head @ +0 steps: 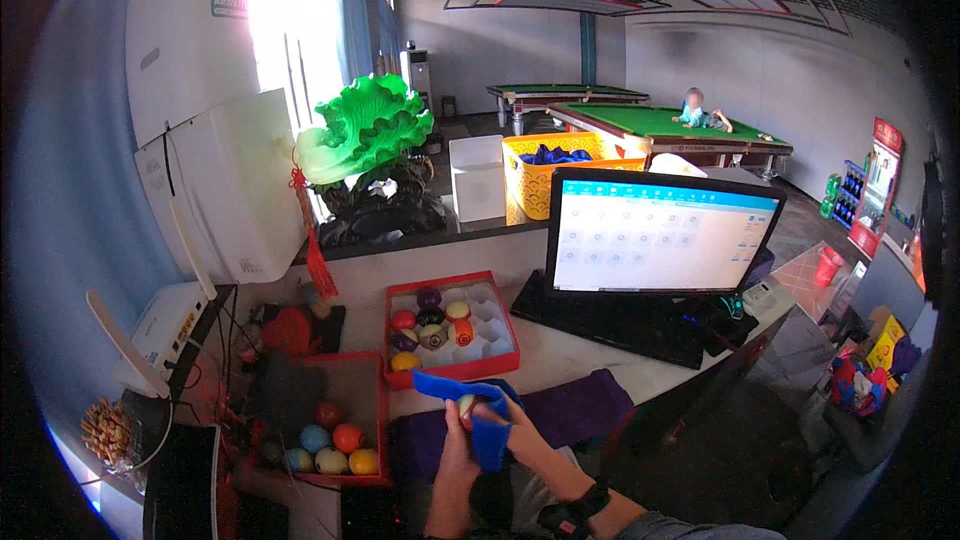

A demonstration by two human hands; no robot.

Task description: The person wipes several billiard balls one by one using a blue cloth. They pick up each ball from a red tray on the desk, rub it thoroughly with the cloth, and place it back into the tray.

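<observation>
My left hand [458, 441] grips a billiard ball [467, 406], pale with a reddish part, from its left side. Wrapped partly around that ball is a blue cloth [491, 448], pressed on it by my right hand [519, 429]. Beneath both hands, a purple towel [574, 414] lies on the white counter [600, 360]. Just beyond them stands a red-edged box [516, 351] with a moulded tray, several billiard balls in its left cups. A second red box [384, 420], left of my hands, contains several loose balls, including an orange ball [348, 437] and a light-blue ball [315, 438].
A monitor [660, 240] and a black keyboard [600, 322] occupy the counter's right. Behind the boxes are a green cabbage-shaped ornament [367, 127] and a yellow basket [529, 176]. A router [161, 322] stands at left. Far off, a person [697, 116] leans on a billiard table [622, 116].
</observation>
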